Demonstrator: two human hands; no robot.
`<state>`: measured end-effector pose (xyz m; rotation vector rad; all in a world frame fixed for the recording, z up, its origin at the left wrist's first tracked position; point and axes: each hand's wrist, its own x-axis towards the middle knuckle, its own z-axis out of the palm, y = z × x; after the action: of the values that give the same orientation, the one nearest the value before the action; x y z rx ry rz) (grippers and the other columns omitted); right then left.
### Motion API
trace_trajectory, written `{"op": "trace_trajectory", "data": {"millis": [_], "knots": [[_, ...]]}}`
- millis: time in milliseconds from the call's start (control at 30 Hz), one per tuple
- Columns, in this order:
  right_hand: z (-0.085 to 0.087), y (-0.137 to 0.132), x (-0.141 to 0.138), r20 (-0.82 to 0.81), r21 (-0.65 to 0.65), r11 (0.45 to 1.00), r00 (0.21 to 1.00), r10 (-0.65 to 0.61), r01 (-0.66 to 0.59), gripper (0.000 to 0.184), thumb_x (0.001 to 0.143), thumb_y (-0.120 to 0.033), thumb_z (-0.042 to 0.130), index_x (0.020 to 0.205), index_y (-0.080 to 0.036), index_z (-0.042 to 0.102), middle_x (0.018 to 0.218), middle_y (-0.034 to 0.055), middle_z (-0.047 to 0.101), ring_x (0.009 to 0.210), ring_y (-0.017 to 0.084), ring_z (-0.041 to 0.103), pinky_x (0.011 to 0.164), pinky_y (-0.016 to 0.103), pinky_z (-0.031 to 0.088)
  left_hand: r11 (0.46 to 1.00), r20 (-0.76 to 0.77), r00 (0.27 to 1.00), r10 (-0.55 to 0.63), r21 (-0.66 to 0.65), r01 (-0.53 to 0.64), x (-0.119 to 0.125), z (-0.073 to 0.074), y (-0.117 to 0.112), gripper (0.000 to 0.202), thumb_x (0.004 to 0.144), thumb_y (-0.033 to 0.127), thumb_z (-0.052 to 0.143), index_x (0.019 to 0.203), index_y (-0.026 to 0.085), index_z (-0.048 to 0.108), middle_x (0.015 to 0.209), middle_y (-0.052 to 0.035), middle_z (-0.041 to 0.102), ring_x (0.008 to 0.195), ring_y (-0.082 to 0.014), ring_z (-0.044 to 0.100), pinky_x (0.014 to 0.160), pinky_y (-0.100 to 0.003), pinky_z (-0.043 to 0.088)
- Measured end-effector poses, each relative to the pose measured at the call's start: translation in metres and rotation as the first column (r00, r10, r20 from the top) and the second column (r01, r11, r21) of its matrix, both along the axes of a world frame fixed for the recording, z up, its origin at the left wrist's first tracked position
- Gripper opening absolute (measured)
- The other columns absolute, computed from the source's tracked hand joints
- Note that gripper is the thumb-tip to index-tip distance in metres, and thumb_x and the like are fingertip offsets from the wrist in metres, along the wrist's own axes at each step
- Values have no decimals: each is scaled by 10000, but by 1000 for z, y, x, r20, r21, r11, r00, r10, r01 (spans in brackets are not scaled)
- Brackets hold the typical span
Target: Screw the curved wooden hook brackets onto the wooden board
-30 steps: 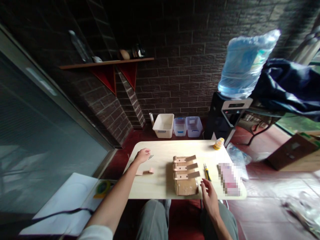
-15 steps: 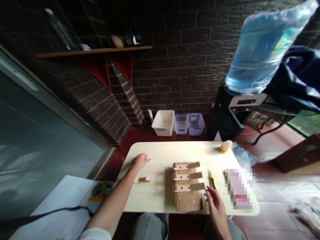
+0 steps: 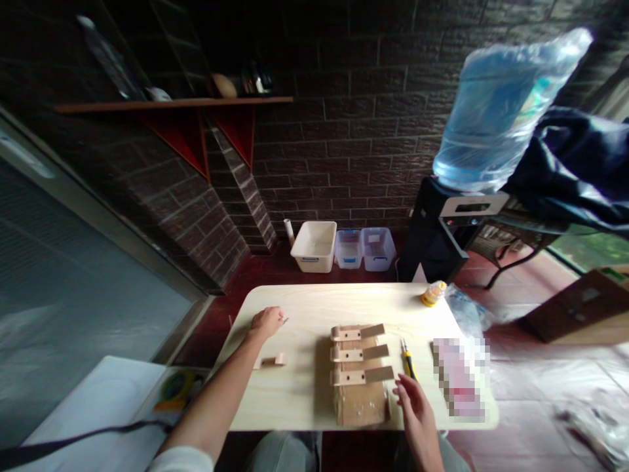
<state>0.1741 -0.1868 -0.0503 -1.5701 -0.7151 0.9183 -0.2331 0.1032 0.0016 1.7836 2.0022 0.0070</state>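
Note:
My left hand [image 3: 266, 322] rests at the far left of the pale wooden table [image 3: 304, 400], its fingers curled round a small metal piece that pokes out to the right. A small wooden part [image 3: 273, 360] lies just below that hand. My right hand [image 3: 411, 403] hovers with fingers loosely apart at the right edge of a cardboard box [image 3: 361, 396], and holds nothing. On the box lie three wooden pieces with flat strips [image 3: 358, 354]. A yellow-handled tool [image 3: 407, 361] lies just above my right hand.
A yellow roll [image 3: 432, 293] sits at the table's far right corner beside crumpled plastic [image 3: 464, 311]. A blurred pink packet [image 3: 457, 377] lies at the right. Bins [image 3: 315, 246] stand by the brick wall. A water dispenser [image 3: 452, 229] stands at the right.
The view has shifted slightly. My left hand has stayed closed at the far left, and my right hand has stayed by the box's right edge near the yellow-handled tool.

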Motion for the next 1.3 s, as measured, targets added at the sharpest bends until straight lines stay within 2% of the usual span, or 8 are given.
{"op": "trace_trajectory", "data": {"millis": [233,367,467,533,633,767,967,1300], "knots": [[9,1,6,70,44,991,989,-129,126,628,845,-774,710,1128,-216,766,985,95,831,855,311,784,749,419,644,982,262,956,135,95,-164,16,36,-2,395,1031,414,713,1362,204,663,1393,-108,671,1202,-267,695,1004,-471,624],[31,-2,10,92,94,956,954,-285,277,697,815,-838,670,1085,-197,714,862,98,777,795,318,742,704,432,606,961,511,858,51,210,-182,44,74,-20,398,1039,419,701,1359,187,660,1380,-112,677,1180,-264,700,1000,-483,627],[66,-5,2,85,159,952,957,-276,261,620,873,-781,665,1108,-209,707,912,92,776,853,306,733,750,417,595,946,677,729,-100,292,-141,76,105,-64,376,1038,436,699,1297,164,682,1298,-106,717,1140,-250,721,994,-480,629],[95,-8,-10,82,213,962,977,-194,173,560,908,-743,668,1098,-220,723,912,77,776,852,286,730,778,406,602,936,755,623,-206,338,-100,99,125,-107,368,1045,503,653,1168,164,725,1193,-120,775,1119,-247,747,1038,-437,618],[140,-16,-35,101,289,957,995,-27,-4,479,948,-692,675,1070,-234,750,952,75,795,878,270,743,811,387,619,924,815,484,-318,380,-33,131,153,-177,453,1006,606,654,1104,177,760,1061,-120,815,971,-247,788,942,-405,655],[187,-39,-66,160,362,911,976,150,-200,401,969,-622,706,1074,-241,771,1040,89,804,977,276,761,858,367,627,908,833,398,-384,419,-3,156,181,-257,396,993,572,690,1123,214,797,1088,-118,826,1016,-256,797,911,-365,662],[220,-81,-82,220,389,862,941,257,-326,360,979,-575,718,1045,-226,776,1012,85,797,951,254,746,850,329,609,881,803,402,-439,472,19,157,201,-328,277,973,462,740,1070,211,807,1065,-95,829,972,-237,791,884,-320,646],[221,-120,-84,164,397,849,937,307,-348,300,955,-508,780,994,-211,791,970,79,806,927,241,759,842,322,590,814,706,451,-545,575,83,151,203,-372,46,951,205,728,957,218,771,941,-20,800,905,-177,758,866,-256,586]]}}
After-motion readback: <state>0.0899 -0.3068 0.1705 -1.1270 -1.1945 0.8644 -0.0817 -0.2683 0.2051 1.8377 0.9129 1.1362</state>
